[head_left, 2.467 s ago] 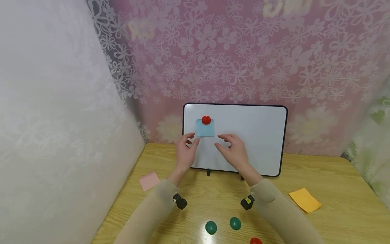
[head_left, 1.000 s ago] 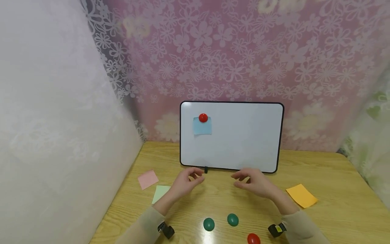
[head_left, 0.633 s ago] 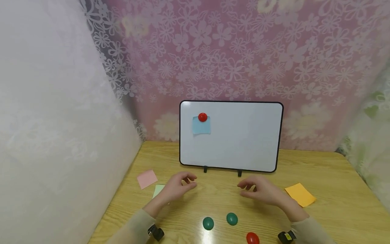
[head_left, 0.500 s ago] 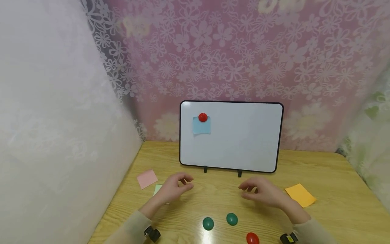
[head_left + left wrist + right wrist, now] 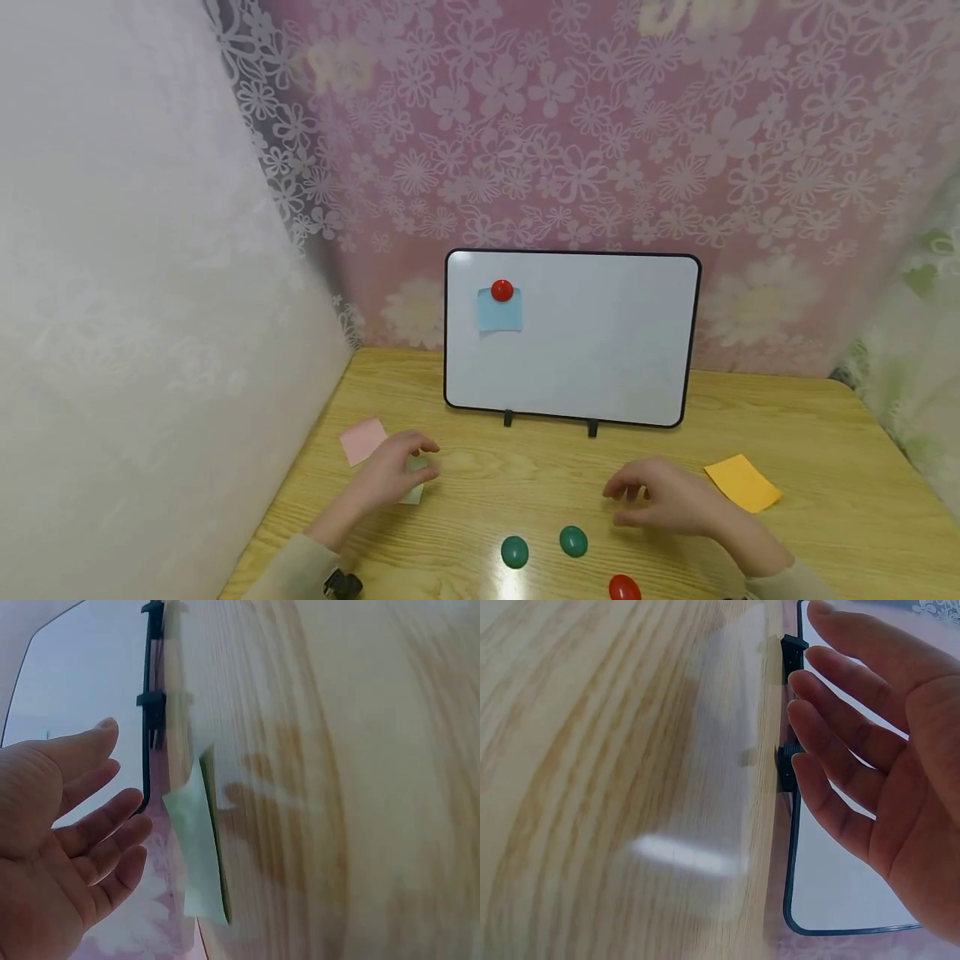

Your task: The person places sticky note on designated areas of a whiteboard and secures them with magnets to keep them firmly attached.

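My left hand [image 5: 390, 471] hovers over the left part of the table, fingers loosely bent and holding nothing. Partly hidden beneath it lies a pale green sticky note [image 5: 414, 490]; in the left wrist view the green note [image 5: 196, 847] shows whole, one edge lifted. A pink sticky note [image 5: 363, 441] lies just beyond that hand. My right hand [image 5: 671, 497], relaxed and holding nothing, is above the table between a green magnet [image 5: 573, 542] and an orange sticky note [image 5: 744, 483]. On the whiteboard [image 5: 600, 342], a red magnet [image 5: 502, 290] pins a blue sticky note [image 5: 500, 315].
Another green magnet [image 5: 514, 552] and a red magnet [image 5: 625, 587] lie near the front of the wooden table [image 5: 480, 492]. Two black feet [image 5: 592, 428] hold the whiteboard upright. A white curtain-like wall [image 5: 187, 333] bounds the left side, and a pink floral one stands behind.
Both hands have drawn back from the whiteboard toward me and spread apart. The left hand has moved left over the green note. The blue note and red magnet have stayed on the board.
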The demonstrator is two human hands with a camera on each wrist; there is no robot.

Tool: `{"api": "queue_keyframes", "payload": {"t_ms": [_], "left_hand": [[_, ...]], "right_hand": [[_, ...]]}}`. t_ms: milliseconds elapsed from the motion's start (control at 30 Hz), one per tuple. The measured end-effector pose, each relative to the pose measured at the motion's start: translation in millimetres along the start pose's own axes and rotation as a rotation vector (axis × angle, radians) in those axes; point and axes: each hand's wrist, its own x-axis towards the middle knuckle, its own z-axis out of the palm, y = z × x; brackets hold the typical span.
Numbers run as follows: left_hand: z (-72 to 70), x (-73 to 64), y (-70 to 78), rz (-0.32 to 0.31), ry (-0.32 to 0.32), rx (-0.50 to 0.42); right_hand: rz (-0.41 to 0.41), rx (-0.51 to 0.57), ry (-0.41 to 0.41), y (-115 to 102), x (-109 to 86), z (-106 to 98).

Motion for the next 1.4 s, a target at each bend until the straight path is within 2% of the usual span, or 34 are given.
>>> {"api": "queue_keyframes", "payload": {"t_ms": [367,533,767,967,1400], "left_hand": [[-17.5,-8.6,-15.8,0.05,0.011,0.142],[-24.3,-12.4,-20.6,0.021,0.009,0.213],[-32.5,-16.1,-28.0,0.014,0.019,0.264],[-33.8,-18.5,-33.4,-0.06,0.014,0.258],[-29.3,-13.1,-34.8,-0.157,-0.001,0.27]], "right_hand": [[-0.002,-0.036,-0.031,4,-7.6,2],[0.006,-0.032,-0.089,3,-10.7,5],[-0.063,-0.011,-0.127,2,-14.2,12],[-0.112,-0.036,-0.143,0,-13.9,13],[-0.109,-0.032,-0.19,-11,-14.1,15]]}}
